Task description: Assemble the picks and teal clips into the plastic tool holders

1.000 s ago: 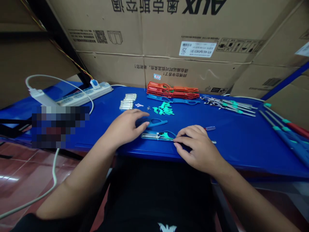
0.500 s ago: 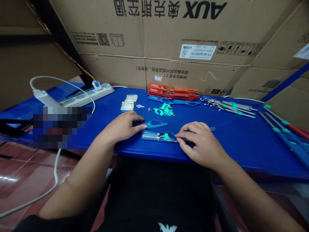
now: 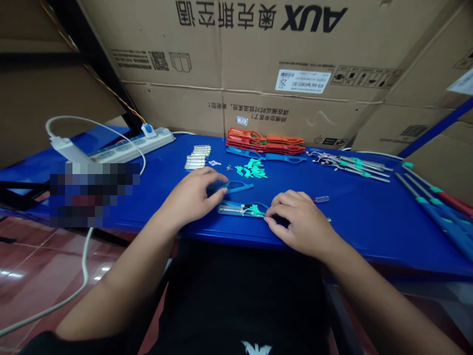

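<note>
A blue half-shell of a long-nosed lighter lies open side up near the table's front edge, with a clear fuel tank and a green trigger inside it. My right hand pinches the shell's right part between thumb and fingers; its long nose is mostly hidden under the palm. Just behind it lies the matching blue lighter cover, with a loop-shaped opening. My left hand has thumb and fingers closed around the cover's left end.
Green triggers, small pink parts, tiny springs and fuel tanks lie behind. Red shells are stacked against the carton. Metal rods with wires lie right, a red-and-clear stick beside my right hand, a power strip left.
My left hand has shifted its fingers over the cover, which moved slightly left and back. My right hand slid a little left along the shell, uncovering more of the red-and-clear stick.
</note>
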### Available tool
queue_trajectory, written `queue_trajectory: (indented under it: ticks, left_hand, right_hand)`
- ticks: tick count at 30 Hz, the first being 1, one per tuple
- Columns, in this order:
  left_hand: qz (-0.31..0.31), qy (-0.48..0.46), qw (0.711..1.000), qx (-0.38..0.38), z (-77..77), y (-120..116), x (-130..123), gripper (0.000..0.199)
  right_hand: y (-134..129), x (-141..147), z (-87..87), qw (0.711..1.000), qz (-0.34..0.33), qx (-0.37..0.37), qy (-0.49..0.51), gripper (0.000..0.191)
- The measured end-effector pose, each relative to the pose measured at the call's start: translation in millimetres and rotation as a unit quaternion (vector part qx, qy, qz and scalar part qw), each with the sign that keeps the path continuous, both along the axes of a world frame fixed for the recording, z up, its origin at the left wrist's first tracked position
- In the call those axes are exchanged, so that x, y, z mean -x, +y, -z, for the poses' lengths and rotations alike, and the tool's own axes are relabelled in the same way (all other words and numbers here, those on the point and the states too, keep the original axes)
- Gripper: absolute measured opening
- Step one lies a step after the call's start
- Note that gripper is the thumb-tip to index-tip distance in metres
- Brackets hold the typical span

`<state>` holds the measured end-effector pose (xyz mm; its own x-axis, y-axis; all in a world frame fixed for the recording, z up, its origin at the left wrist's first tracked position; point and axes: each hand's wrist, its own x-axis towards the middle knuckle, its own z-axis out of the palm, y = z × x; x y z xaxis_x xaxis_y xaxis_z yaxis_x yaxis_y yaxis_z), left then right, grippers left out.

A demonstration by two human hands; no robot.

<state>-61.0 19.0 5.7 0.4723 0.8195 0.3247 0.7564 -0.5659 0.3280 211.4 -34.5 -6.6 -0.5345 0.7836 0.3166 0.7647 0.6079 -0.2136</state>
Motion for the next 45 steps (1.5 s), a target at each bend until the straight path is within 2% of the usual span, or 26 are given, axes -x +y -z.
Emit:
queue_trajectory:
  ticks: [4,7,11,17,25,31,37,45]
  left_hand:
    - [0.104,0.0,0.994,0.027,-2.2,-16.3,-22.1,0.026]
    - [0.129,0.003,0.991,0.045,1.6,-19.5,-32.6,0.026]
    - [0.125,-0.002,0.991,0.044,6.9,-17.4,-40.1,0.024]
    - [0.067,-0.025,0.996,0.059,9.8,-16.7,-49.7,0.016]
    - [0.053,-0.023,0.996,0.067,10.0,-14.6,-53.1,0.015]
    - [0.049,-0.023,0.997,0.062,12.1,-15.2,-52.9,0.015]
    - [0.068,-0.019,0.996,0.062,11.3,-14.7,-50.9,0.014]
    - [0.085,-0.015,0.995,0.056,8.1,-15.7,-49.4,0.017]
  right_hand:
    - [2.2,3.7,3.3,1.0,0.012,0.005,0.016,0.009]
    - [2.2,6.0,6.5,0.999,0.023,0.007,0.034,0.008]
    - [1.1,7.6,10.9,0.997,0.046,0.015,0.056,0.008]
    - [0.1,10.2,10.2,0.991,0.084,0.055,0.093,0.003]
    - [1.8,7.1,10.4,0.996,0.011,0.035,0.079,0.018]
    - [2.1,3.5,14.7,0.998,-0.047,-0.047,-0.008,0.026]
    - [7.1,2.4,3.8,0.986,-0.12,-0.071,-0.088,0.024]
    - [18.6,-2.3,6.4,0.982,-0.174,-0.057,-0.043,0.027]
